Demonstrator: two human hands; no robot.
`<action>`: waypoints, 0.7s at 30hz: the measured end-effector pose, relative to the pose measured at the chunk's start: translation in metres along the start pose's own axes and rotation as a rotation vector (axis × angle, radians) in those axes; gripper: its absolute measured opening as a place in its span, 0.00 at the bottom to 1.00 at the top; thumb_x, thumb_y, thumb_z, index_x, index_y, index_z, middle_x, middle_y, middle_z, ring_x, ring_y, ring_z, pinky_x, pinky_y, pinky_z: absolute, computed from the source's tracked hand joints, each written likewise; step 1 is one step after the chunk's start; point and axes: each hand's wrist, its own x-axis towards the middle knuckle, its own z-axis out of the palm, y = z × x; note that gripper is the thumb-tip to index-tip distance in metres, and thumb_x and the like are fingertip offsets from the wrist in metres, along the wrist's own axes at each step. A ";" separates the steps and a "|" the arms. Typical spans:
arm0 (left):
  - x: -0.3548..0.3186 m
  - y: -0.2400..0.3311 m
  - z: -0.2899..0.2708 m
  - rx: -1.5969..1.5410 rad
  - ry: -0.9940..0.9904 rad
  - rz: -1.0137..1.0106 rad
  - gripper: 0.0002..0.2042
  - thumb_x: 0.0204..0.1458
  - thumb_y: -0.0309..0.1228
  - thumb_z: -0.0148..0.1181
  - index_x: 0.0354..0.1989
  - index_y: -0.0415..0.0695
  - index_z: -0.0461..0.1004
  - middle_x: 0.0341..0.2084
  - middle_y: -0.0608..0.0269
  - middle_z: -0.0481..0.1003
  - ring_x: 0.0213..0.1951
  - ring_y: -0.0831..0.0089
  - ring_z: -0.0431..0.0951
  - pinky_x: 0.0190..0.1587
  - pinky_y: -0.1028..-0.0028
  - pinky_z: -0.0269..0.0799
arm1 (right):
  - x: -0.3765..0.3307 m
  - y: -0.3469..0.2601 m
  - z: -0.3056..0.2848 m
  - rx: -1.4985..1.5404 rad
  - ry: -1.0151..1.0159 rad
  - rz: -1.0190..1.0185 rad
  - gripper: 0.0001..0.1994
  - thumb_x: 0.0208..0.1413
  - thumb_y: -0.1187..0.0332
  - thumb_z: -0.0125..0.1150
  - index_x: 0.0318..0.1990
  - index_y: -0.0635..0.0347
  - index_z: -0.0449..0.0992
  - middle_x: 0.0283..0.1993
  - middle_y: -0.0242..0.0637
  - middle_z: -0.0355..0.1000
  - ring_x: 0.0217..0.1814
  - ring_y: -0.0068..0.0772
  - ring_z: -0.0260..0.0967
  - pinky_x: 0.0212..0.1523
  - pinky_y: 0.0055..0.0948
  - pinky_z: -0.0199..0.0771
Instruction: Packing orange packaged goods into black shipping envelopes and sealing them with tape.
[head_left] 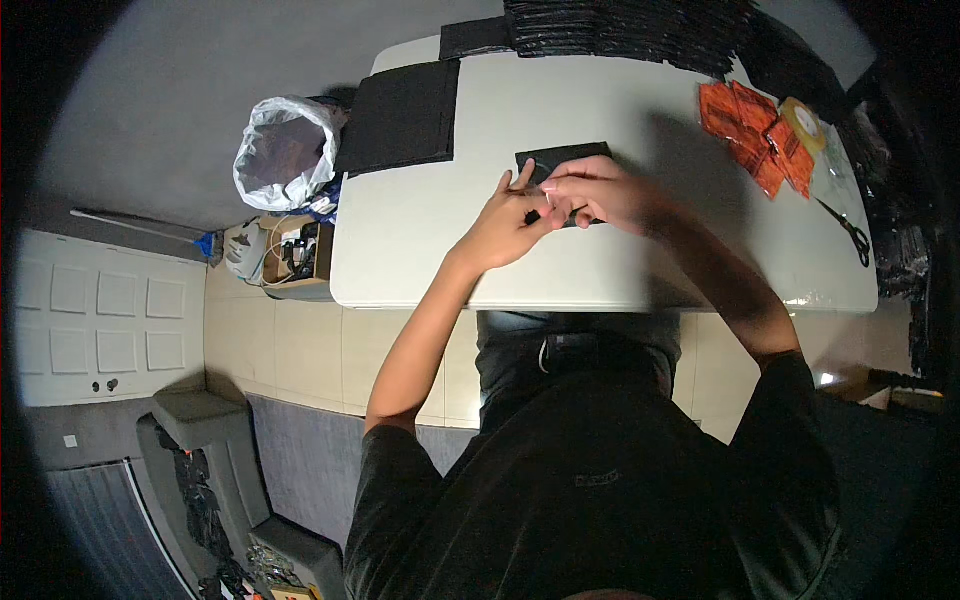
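My left hand (508, 225) and my right hand (602, 192) meet over the white table, close in front of me. Both have thumb and fingers drawn together around something small; a thin pale sliver shows between them, too small to name. Two fingers of the left hand stick up, apart from the rest. Beneath the hands lies a dark square piece (595, 152), flat on the table and largely covered by them. A small dark bit shows at the left hand's fingertips; I cannot tell whether it is held.
A thick black square sheet or stack (400, 118) lies at the table's left. Black plastic packets (620, 30) line the far edge. To the right are orange packets (752, 135), a tape roll (803, 125) and black scissors (853, 238). A lined bin (285, 155) stands left of the white table (420, 270).
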 end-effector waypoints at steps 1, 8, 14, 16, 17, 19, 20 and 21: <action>-0.001 0.002 -0.001 -0.001 0.028 0.008 0.16 0.65 0.41 0.54 0.36 0.40 0.81 0.41 0.44 0.81 0.74 0.48 0.53 0.75 0.44 0.41 | 0.001 0.004 -0.002 0.003 0.002 -0.001 0.13 0.69 0.62 0.54 0.47 0.65 0.76 0.40 0.37 0.78 0.39 0.24 0.75 0.33 0.22 0.67; 0.002 -0.006 0.007 -0.069 0.033 -0.061 0.19 0.67 0.45 0.48 0.43 0.46 0.83 0.68 0.54 0.67 0.75 0.44 0.48 0.75 0.43 0.37 | -0.006 0.010 -0.005 0.077 0.057 0.043 0.14 0.66 0.61 0.58 0.48 0.64 0.76 0.42 0.37 0.80 0.38 0.24 0.78 0.32 0.21 0.67; 0.006 -0.013 0.015 -0.030 0.078 -0.040 0.21 0.69 0.43 0.44 0.43 0.43 0.83 0.68 0.58 0.67 0.75 0.45 0.49 0.75 0.45 0.38 | -0.009 0.011 -0.003 0.039 -0.015 0.077 0.20 0.63 0.56 0.62 0.53 0.63 0.75 0.47 0.38 0.79 0.42 0.24 0.78 0.31 0.20 0.65; 0.006 -0.012 0.014 -0.050 0.076 -0.050 0.22 0.70 0.43 0.42 0.43 0.42 0.83 0.68 0.58 0.67 0.75 0.46 0.50 0.75 0.46 0.39 | -0.010 0.010 -0.002 0.033 -0.003 0.077 0.20 0.63 0.56 0.63 0.54 0.63 0.74 0.47 0.38 0.80 0.42 0.24 0.78 0.30 0.20 0.64; 0.006 -0.011 0.013 -0.047 0.076 -0.046 0.22 0.70 0.43 0.42 0.43 0.42 0.83 0.68 0.58 0.67 0.75 0.46 0.50 0.75 0.46 0.39 | -0.010 0.012 -0.003 0.050 0.015 0.085 0.20 0.63 0.56 0.62 0.53 0.63 0.74 0.48 0.38 0.80 0.42 0.24 0.78 0.31 0.19 0.63; 0.006 -0.008 0.012 -0.022 0.050 -0.084 0.20 0.66 0.37 0.43 0.54 0.46 0.80 0.67 0.61 0.68 0.75 0.50 0.51 0.77 0.48 0.39 | -0.010 0.016 -0.005 0.067 0.037 0.087 0.20 0.64 0.57 0.62 0.53 0.63 0.74 0.48 0.38 0.80 0.42 0.24 0.78 0.31 0.18 0.63; 0.005 -0.007 0.012 -0.018 0.048 -0.080 0.20 0.66 0.37 0.43 0.54 0.46 0.80 0.67 0.61 0.68 0.75 0.50 0.51 0.77 0.48 0.39 | -0.010 0.017 -0.006 0.087 0.036 0.083 0.20 0.64 0.57 0.62 0.53 0.64 0.74 0.48 0.39 0.80 0.43 0.24 0.78 0.31 0.18 0.63; 0.005 -0.006 0.011 -0.045 0.056 -0.081 0.20 0.68 0.41 0.42 0.50 0.44 0.81 0.67 0.59 0.67 0.75 0.48 0.50 0.76 0.47 0.39 | -0.010 0.019 -0.008 0.108 0.036 0.079 0.20 0.64 0.58 0.62 0.54 0.65 0.74 0.48 0.40 0.80 0.43 0.25 0.78 0.31 0.18 0.63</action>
